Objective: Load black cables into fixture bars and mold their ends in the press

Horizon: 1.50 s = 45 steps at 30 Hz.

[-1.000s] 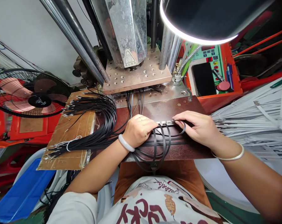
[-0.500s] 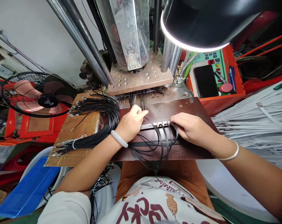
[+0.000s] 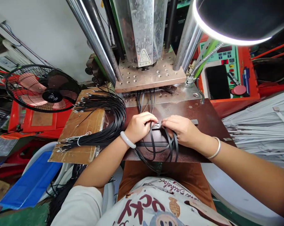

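Observation:
Both hands meet over the brown work board [image 3: 198, 113] in front of the press. My left hand [image 3: 142, 125] is closed, its thumb and fingertips pinching a black strap beside a metal strip [image 3: 158, 126]. On the other side of that spot, my right hand [image 3: 183, 129] has its fingers closed on black straps [image 3: 171, 146], which loop down toward the board's front edge. The fingers partly hide the strip; its right end shows beyond my right hand. More thin straps [image 3: 152, 100] hang out from under the press plate [image 3: 151, 80].
A bundle of black straps [image 3: 111, 110] lies on a cardboard-covered surface [image 3: 76, 125] at the left. Beyond it stands a fan [image 3: 52, 95]. A lamp [image 3: 238, 18] hangs at the upper right. White strips [image 3: 261, 125] and a red control box [image 3: 252, 91] are at the right.
My left hand has moved down onto the strip, and my right hand has moved in beside it. The straps have shifted and bunched near my right hand. The whole view has also shifted.

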Available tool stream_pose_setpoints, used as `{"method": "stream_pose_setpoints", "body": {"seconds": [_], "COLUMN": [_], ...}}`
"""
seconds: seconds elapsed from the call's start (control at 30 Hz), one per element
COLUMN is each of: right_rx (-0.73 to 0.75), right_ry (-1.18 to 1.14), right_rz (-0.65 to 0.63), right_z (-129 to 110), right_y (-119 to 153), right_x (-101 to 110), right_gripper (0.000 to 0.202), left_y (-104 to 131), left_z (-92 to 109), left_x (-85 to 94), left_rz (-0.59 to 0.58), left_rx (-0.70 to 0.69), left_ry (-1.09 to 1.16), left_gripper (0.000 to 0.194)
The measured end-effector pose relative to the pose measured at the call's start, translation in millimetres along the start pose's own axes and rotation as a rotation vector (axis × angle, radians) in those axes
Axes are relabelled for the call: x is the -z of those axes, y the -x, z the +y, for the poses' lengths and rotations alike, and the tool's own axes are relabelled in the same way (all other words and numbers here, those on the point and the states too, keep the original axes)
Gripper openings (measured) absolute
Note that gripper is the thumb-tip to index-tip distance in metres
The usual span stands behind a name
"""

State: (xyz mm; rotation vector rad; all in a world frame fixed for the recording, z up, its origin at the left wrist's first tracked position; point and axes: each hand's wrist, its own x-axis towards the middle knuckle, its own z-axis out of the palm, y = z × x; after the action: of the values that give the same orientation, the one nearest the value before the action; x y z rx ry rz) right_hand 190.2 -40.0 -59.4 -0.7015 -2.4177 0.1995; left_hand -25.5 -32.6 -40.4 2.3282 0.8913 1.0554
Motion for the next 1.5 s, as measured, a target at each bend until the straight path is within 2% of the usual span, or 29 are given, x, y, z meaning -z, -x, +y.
{"method": "stream_pose_setpoints", "body": {"seconds": [0.17,0.33,0.43,0.53,0.63,0.7,0.77,0.87,0.93,1.0,1.07,1.13,1.2,1.27,1.4,1.5], "right_rx": [-0.029,-0.035,-0.06,-0.112,-0.265,-0.381,-0.457,-0.507,-0.506,-0.522,-0.569,-0.55,-0.446,-0.353,-0.258,-0.207], "right_ry": [-0.008,-0.021,-0.04,0.025,0.137,0.192,0.244,0.378,0.483,0.54,0.472,0.25,0.027,-0.045,0.055,0.092], "right_rz": [0.027,0.033,-0.008,-0.107,-0.171,-0.26,-0.414,-0.616,-0.668,-0.596,-0.37,-0.133,-0.033,-0.049,-0.148,-0.147], "right_z": [-0.7,-2.3,-2.8,4.5,16.9,20.8,18.7,10.5,6.9,6.9,10.0,15.0,20.0,23.5,23.4,21.6], "right_y": [1.3,1.3,-0.1,5.2,29.1,53.6,77.2,95.3,91.8,79.1,62.8,48.0,37.3,31.3,29.9,34.1], "right_x": [1.3,-4.1,-1.9,25.6,75.2,104.2,119.1,115.5,106.2,98.0,91.4,84.1,75.8,68.5,61.7,59.6], "right_gripper": [0.017,0.016,0.016,0.02,0.018,0.013,0.009,0.006,0.007,0.011,0.016,0.018,0.018,0.019,0.021,0.02], "left_y": [1.9,4.9,6.8,7.9,6.2,4.6,3.8,4.8,5.5,5.3,4.5,4.0,4.2,4.9,5.8,6.7], "left_z": [1.6,9.8,13.7,12.1,7.2,3.3,-0.5,-4.3,-5.1,-5.2,-5.3,-5.6,-6.3,-7.7,-10.5,-3.8], "left_x": [-7.6,-12.5,-15.0,-15.0,-7.8,0.7,9.2,16.4,17.1,16.5,16.3,17.2,19.0,21.0,23.0,23.5], "left_rz": [-0.114,-0.124,-0.143,-0.129,-0.101,-0.053,0.061,0.268,0.356,0.417,0.459,0.48,0.482,0.476,0.472,0.49], "left_rx": [-0.074,-0.206,-0.251,-0.278,-0.211,-0.121,-0.018,0.11,0.152,0.168,0.171,0.18,0.19,0.189,0.159,0.145], "left_ry": [-0.216,-0.438,-0.546,-0.503,-0.349,-0.244,-0.157,-0.083,-0.051,0.005,0.068,0.093,0.088,0.079,0.056,0.046], "left_gripper": [0.022,0.024,0.03,0.026,0.022,0.029,0.033,0.03,0.025,0.019,0.016,0.016,0.016,0.016,0.017,0.017]}}
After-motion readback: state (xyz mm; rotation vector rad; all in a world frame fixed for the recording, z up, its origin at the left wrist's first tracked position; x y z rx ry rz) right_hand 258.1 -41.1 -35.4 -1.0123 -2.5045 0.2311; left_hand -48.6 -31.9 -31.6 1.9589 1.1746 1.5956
